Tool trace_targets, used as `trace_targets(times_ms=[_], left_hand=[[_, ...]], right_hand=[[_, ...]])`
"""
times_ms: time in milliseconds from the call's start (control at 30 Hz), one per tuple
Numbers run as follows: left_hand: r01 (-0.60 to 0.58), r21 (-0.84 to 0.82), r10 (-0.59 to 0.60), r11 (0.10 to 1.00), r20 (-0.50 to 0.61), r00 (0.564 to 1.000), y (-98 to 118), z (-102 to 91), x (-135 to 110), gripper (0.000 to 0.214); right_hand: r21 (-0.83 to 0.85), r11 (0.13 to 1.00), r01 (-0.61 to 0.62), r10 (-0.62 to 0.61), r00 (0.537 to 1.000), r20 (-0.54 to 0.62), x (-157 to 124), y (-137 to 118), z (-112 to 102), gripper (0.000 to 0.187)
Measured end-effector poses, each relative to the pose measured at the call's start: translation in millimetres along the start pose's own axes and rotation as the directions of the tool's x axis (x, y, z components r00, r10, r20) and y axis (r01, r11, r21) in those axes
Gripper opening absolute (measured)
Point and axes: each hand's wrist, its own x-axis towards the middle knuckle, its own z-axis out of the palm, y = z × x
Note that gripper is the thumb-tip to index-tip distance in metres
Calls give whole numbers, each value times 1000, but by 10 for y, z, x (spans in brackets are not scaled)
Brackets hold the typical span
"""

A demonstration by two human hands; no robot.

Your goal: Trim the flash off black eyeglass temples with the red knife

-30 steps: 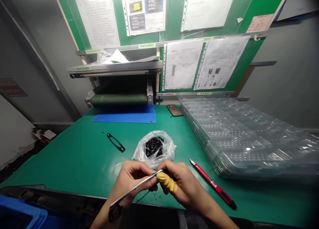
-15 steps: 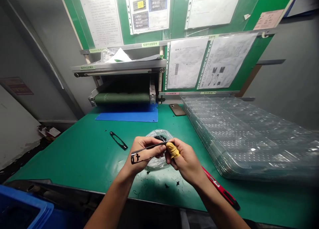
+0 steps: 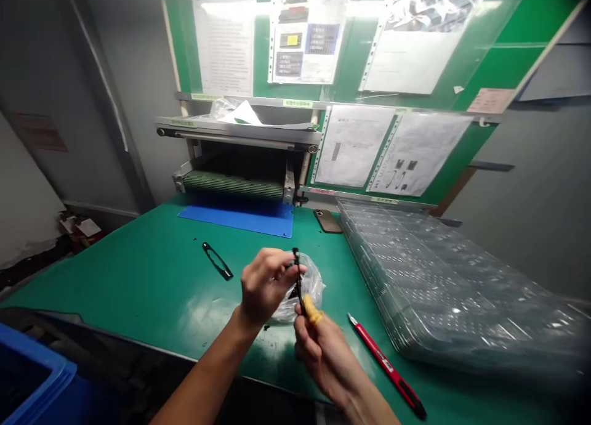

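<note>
Red utility knife (image 3: 383, 366) beside clear trays (image 3: 443, 277); phone (image 3: 327, 221) near blue mat (image 3: 235, 220).

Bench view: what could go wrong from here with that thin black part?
Three likely risks:
1. The thin black part is slender and pinched between the left hand and the right hand, so it could bend or slip.
2. The red utility knife lies close to the right hand, its blade seemingly exposed, so a slip could nick skin.
3. The plastic bag sits under the hands and could get knocked.
</note>
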Motion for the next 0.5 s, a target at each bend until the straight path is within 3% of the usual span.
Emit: trace_targets(times_ms=[133, 267, 333, 367, 433, 500], left_hand=[[-246, -54, 249, 968, 67, 966, 243, -81, 69, 11], [-221, -105, 231, 970, 92, 969, 296, -199, 58, 19], [-109, -145, 127, 983, 121, 985, 319, -265, 20, 19], [-31, -170, 58, 985, 157, 986, 338, -294, -6, 16], [150, -221, -88, 964, 270, 959, 382, -342, -67, 11], [327, -259, -214, 909, 385, 898, 417, -376, -130, 13]], right_hand=[[-3, 987, -162, 160, 968, 195, -218, 229, 164, 54], [-82, 979, -184, 201, 928, 315, -185, 258, 58, 63], [-156, 987, -31, 77, 951, 299, -143, 116, -60, 71], [-228, 967, 112, -48, 962, 269, -126, 13, -114, 68], [-437, 811, 389, -300, 918, 260, -107, -209, -183, 47], [-590, 617, 521, -398, 853, 337, -113, -390, -189, 25]])
